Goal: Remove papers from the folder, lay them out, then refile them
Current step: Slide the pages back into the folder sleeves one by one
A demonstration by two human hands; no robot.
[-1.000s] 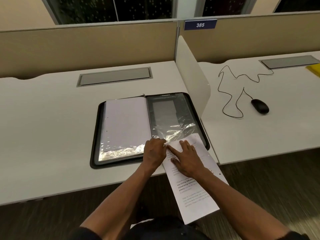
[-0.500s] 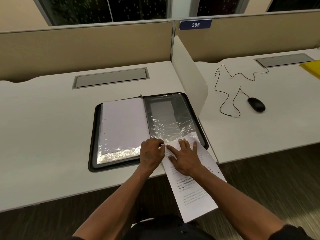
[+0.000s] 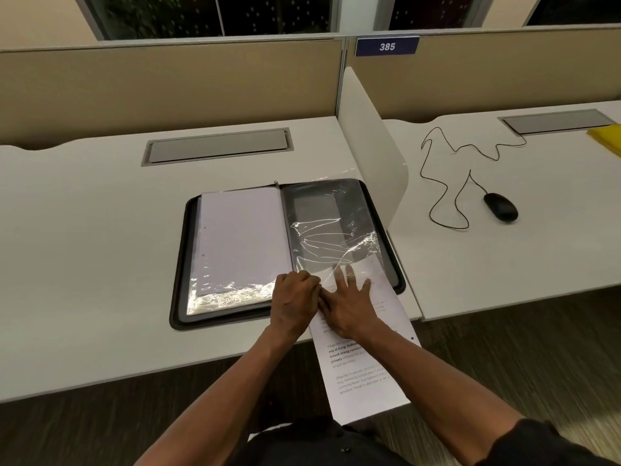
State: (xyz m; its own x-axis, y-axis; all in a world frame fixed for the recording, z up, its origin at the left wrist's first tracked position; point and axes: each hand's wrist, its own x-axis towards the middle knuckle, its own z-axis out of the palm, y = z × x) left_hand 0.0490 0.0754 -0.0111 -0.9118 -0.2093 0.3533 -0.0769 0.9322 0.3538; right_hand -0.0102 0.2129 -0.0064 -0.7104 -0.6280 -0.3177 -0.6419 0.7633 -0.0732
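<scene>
Left hand: the left hand sits knuckles-up at the folder's near edge, its grip curled tight, pinching the clear sleeve at its open mouth.
Right hand: the right hand lies flat on the printed sheet, fingers spread, its grip wide, fingertips under the plastic.
Sheet: top edge inside the sleeve, the rest hanging off the tabletop.
Left page: blank papers filed there.
Around: white divider just beside the folder; corded mouse well apart.
</scene>
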